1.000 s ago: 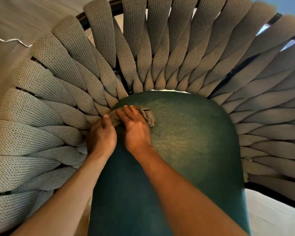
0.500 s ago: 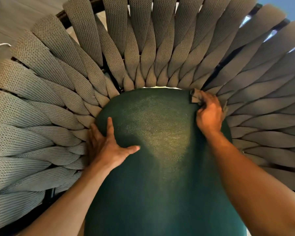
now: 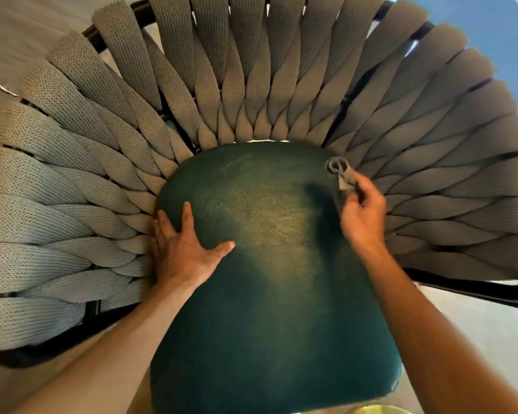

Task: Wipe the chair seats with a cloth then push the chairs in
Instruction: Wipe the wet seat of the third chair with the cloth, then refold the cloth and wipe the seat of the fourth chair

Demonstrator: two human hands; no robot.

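Our right hand (image 3: 362, 216) is raised at the back right of the seat, fingers curled round the small grey cloth (image 3: 343, 174), which sticks up bunched and rolled from the fingertips; it casts a dark shadow on the cushion, so we judge the cloth to be lifted just clear of the surface, though we cannot tell for sure; our left hand (image 3: 181, 249) lies flat on the left edge of the seat, fingers spread and straight, thumb pointing inward, holding nothing; the 2 hands are well apart, 1 on each side of the cushion.

The green seat cushion (image 3: 269, 309) fills the middle of the view, with a paler, worn-looking patch near its centre; around its back and sides fans the woven grey strap backrest (image 3: 251, 85) on a dark frame (image 3: 476, 288); pale floor (image 3: 491, 339) shows to the right.

We judge we are in the wiping step on this 1 chair, with the cloth at the far right rim; the next move, as we see it, calls for bringing the cloth back down onto the cushion and sweeping the front part nearest us, while the left hand steadies the chair; pushing in comes after.

We see no containers here, so nothing to report inside any.
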